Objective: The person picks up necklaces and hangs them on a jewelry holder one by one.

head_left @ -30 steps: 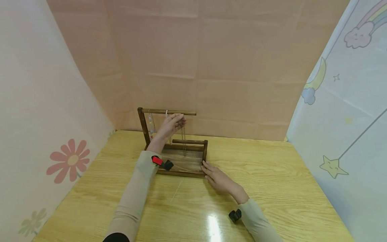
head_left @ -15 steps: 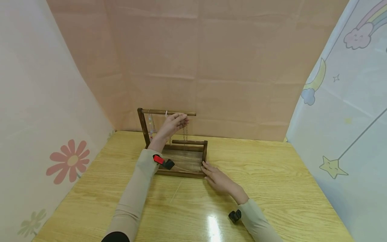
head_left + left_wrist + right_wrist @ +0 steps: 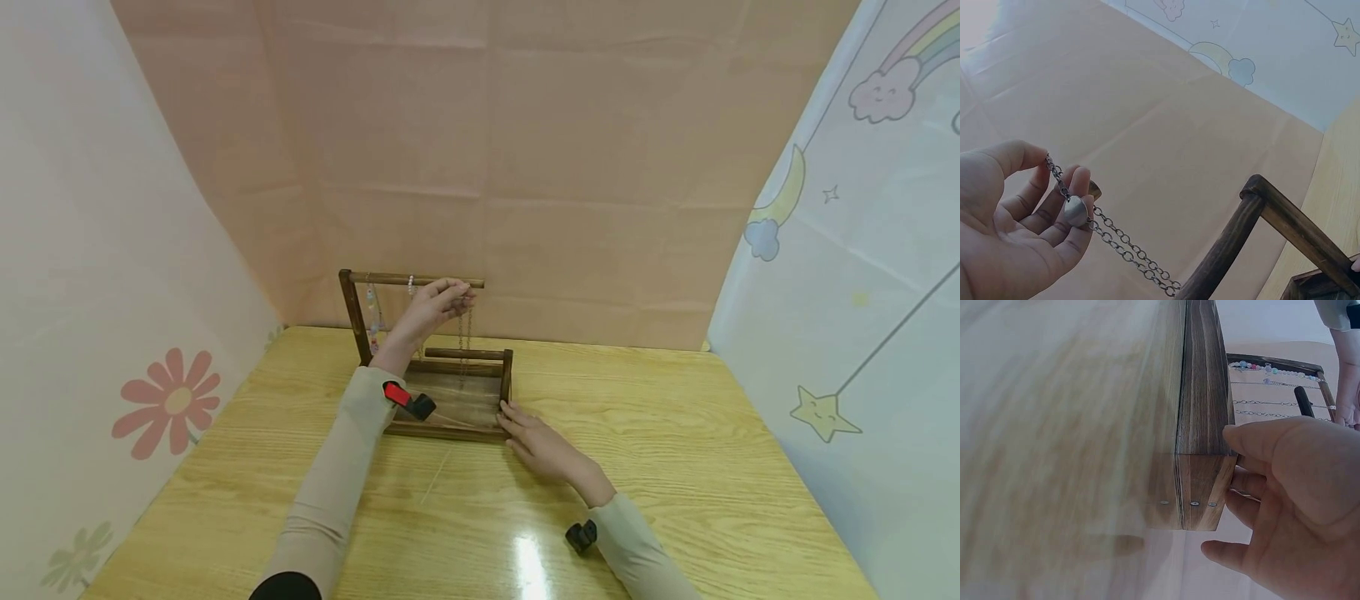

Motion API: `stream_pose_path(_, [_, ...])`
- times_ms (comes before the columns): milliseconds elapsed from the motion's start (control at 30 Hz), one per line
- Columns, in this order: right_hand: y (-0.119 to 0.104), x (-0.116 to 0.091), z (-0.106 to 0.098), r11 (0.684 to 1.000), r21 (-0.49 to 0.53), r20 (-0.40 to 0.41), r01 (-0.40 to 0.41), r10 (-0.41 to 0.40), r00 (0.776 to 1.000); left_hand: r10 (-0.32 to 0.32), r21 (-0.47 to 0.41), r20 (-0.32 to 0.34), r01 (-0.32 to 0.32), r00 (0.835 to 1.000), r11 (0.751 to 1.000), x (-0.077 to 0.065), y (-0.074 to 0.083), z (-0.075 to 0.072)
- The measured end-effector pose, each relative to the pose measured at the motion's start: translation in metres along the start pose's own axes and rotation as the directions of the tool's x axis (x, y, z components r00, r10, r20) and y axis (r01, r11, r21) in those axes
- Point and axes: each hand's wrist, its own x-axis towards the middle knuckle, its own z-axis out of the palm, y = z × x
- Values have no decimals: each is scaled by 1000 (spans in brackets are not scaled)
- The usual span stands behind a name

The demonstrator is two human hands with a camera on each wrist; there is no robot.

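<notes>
My left hand point(image 3: 431, 310) pinches a metal chain necklace point(image 3: 1127, 255) between thumb and index fingertip, just below the upper bar point(image 3: 382, 277) of a dark wooden jewelry stand point(image 3: 351, 312). A round silver bead point(image 3: 1075, 211) on the chain lies against the other fingers. Two strands of it hang down over the stand's tray point(image 3: 450, 432). Behind those fingers, the bar's end peeks out in the left wrist view. With straight fingers, my right hand point(image 3: 547, 446) rests against the tray's near right corner. Its thumb stands apart from the wood in the right wrist view.
A colored beaded necklace point(image 3: 372, 312) and a strand with pale beads point(image 3: 411, 284) hang from the upper bar, left of my hand. A lower bar point(image 3: 465, 354) spans the tray's back part. The stand is on a wood-grain table point(image 3: 660, 433) before a beige backdrop point(image 3: 600, 167).
My left hand has moved slightly right along the upper bar toward its free end, the necklace with it. The right hand stays at the tray's corner.
</notes>
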Motion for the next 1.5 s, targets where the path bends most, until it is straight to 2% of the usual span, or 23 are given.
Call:
stream_pose_path(233, [1, 1, 2, 1000, -18, 3, -4, 4, 1000, -8, 5, -6, 8, 1000, 1000, 2, 0, 1])
stream_pose_path(467, [1, 2, 2, 1000, -16, 2, -5, 5, 1000, -14, 78, -22, 15, 1000, 997, 2, 3, 5])
stream_pose_path(800, [1, 3, 4, 1000, -15, 3, 1, -1, 1000, -14, 65, -32, 16, 999, 998, 7, 4, 8])
stream_pose_path(1133, [2, 3, 3, 1000, -17, -10, 15, -16, 1000, -2, 123, -57, 9, 998, 992, 12, 3, 12])
stream_pose_path(1500, [3, 3, 3, 1000, -13, -4, 10, -10, 1000, 47, 167, -62, -36, 997, 985, 17, 4, 14])
